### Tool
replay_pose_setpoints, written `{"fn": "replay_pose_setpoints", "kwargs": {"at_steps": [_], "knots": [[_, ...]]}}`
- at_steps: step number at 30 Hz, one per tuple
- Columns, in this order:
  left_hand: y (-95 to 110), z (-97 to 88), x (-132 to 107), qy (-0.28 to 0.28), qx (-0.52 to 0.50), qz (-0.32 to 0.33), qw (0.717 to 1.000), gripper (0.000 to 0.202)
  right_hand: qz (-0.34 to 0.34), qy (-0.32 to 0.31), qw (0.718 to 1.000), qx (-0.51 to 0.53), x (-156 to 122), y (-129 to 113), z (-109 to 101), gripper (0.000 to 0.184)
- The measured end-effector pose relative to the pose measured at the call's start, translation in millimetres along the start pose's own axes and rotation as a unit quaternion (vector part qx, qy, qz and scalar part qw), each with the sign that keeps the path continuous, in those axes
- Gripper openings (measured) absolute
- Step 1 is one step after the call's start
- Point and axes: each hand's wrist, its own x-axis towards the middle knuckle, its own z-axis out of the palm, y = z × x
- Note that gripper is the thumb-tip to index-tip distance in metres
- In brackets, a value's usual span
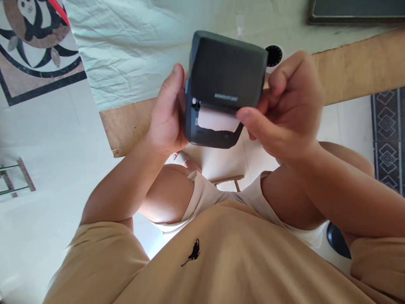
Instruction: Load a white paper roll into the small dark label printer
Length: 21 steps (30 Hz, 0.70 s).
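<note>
pale cloth behind; left hand and right hand hold printer, lettering blurred.

left hand — cupped, thumb upright | right hand — fingers curled, thumb extended | forearms angled inward

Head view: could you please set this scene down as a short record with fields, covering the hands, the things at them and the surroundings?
Item: black, box-shaped device with rounded corners and pale lettering
Strip: white, paper-like strip across the device's lower front
Left hand: holds the device's left side
Right hand: thumb at the device's right edge, beside the strip; full grip unclear
Work surface: pale green, wrinkled cloth; brown wooden board along the near edge
Upper right: dark, rectangular object, partly out of view
</note>
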Motion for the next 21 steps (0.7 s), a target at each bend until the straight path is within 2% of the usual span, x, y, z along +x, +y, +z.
{"fn": "replay_pose_setpoints", "kwargs": {"at_steps": [3,7,9,10,12,14,15,17,18,19,21], "knots": [[-1.6,-4.4,-1.7,-0.088,0.012,-0.004,0.996,0.039,-0.044,0.047,0.998,-0.011,2.7,-18.5,0.1,0.036],[-5.0,-10.3,-2.9,-0.069,0.053,0.019,0.996,0.034,-0.022,0.133,0.985,-0.104,6.9,-28.8,0.2,0.034],[-4.6,-10.1,-3.9,-0.062,0.079,0.02,0.995,0.041,-0.048,0.165,0.975,-0.139,8.8,-24.4,-1.0,0.031],[-3.8,-9.4,-4.6,-0.063,0.089,0.017,0.994,0.043,-0.068,0.162,0.969,-0.177,9.9,-21.5,-2.1,0.029],[-2.0,-7.8,-6.2,-0.065,0.101,0.011,0.993,0.046,-0.096,0.111,0.946,-0.288,12.7,-18.2,-4.3,0.029],[-0.4,-7.7,-7.5,-0.067,0.109,0.007,0.992,0.049,-0.09,0.056,0.903,-0.416,16.4,-21.9,-4.4,0.032],[0.0,-8.4,-7.7,-0.065,0.114,0.006,0.991,0.052,-0.068,0.028,0.884,-0.462,18.4,-26.3,-3.3,0.031],[0.2,-11.5,-7.2,-0.071,0.129,0.005,0.989,0.059,0.031,-0.031,0.828,-0.559,22.2,-36.8,0.4,0.034],[0.1,-13.5,-6.6,-0.079,0.136,0.006,0.988,0.061,0.057,-0.045,0.802,-0.594,23.7,-41.4,2.3,0.032],[-0.2,-15.5,-6.0,-0.088,0.141,0.007,0.986,0.061,0.073,-0.053,0.782,-0.617,25.0,-44.7,4.0,0.03],[-0.9,-18.5,-5.1,-0.104,0.146,0.009,0.984,0.058,0.08,-0.079,0.763,-0.637,26.9,-46.9,6.0,0.033]]}}
